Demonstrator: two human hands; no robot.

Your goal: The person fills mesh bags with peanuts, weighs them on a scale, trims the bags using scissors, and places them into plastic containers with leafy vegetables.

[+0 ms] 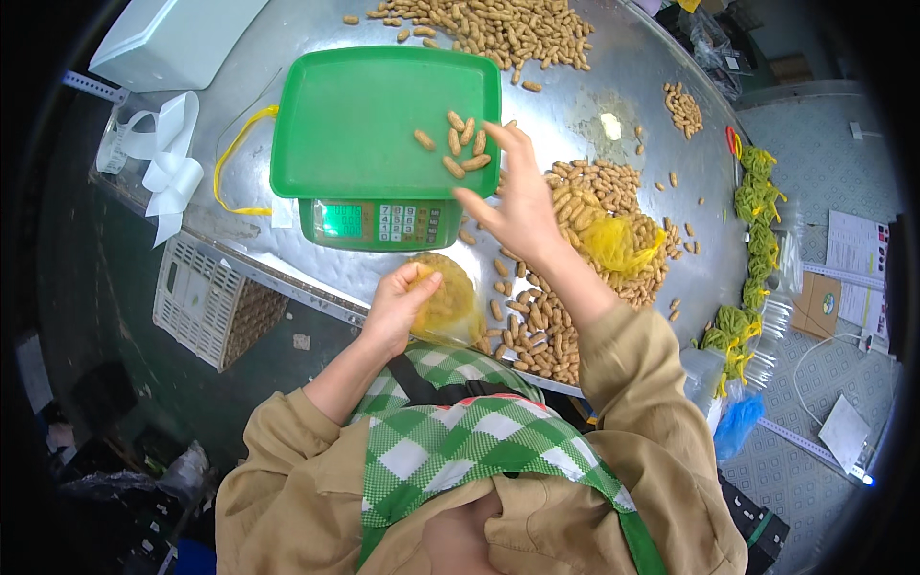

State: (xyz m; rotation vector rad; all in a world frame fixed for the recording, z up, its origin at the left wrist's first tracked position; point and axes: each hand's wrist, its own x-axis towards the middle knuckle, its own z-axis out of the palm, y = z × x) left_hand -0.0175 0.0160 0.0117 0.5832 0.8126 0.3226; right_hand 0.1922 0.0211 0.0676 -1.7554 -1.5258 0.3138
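Note:
My left hand (394,305) grips the gathered edge of a yellow mesh bag (449,305) with peanuts in it, just below the digital scale (381,224). The scale's green plastic tray (345,129) bears several unshelled peanuts (467,133) near its right side. Over that right edge is my right hand (521,194), thumb and fingers apart, with nothing seen between them. Another yellow mesh bag (618,244) lies on a peanut heap to the right of my right hand. More loose peanuts (543,330) lie under and beside my right forearm.
A large peanut pile (503,29) lies on the metal table (568,100) behind the scale. At the left are a white foam box (172,43), a curled label strip (172,165) and a plastic crate (205,302) below the edge. Green mesh bundles (756,187) line the right edge.

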